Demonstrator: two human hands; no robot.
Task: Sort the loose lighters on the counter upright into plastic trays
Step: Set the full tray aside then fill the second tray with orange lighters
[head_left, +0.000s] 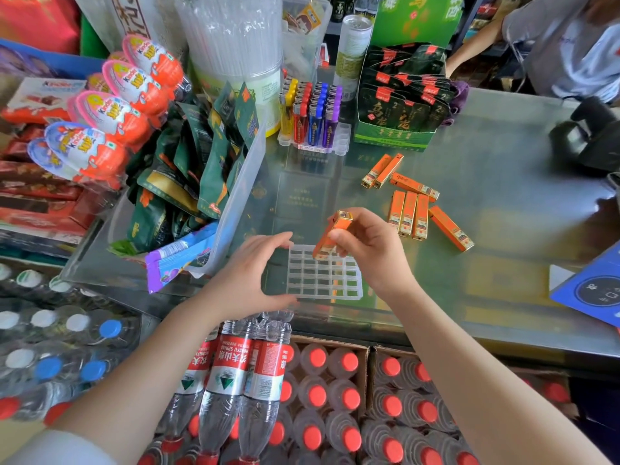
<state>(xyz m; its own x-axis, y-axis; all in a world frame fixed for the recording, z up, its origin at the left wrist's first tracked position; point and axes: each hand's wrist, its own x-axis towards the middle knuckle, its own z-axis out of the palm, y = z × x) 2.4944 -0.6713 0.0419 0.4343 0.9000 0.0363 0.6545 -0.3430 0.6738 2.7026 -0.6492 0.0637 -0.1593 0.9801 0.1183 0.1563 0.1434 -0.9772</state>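
Note:
A clear plastic grid tray (323, 283) lies on the glass counter, all its cells showing nothing inside. My left hand (255, 273) spans the tray's left edge, thumb at the near corner and fingers at the far corner. My right hand (365, 243) pinches an orange lighter (332, 234), tilted, its lower end just over the tray's far row. Several loose orange lighters (409, 213) lie flat on the counter to the right. A second tray (340, 137) farther back holds upright yellow, red, blue and purple lighters.
A clear bin (241, 182) of green snack packets stands to the left of the tray. A green tea box (392, 137) sits at the back. A black device (590, 135) and a blue card (593, 290) are on the right. Another person stands behind the counter.

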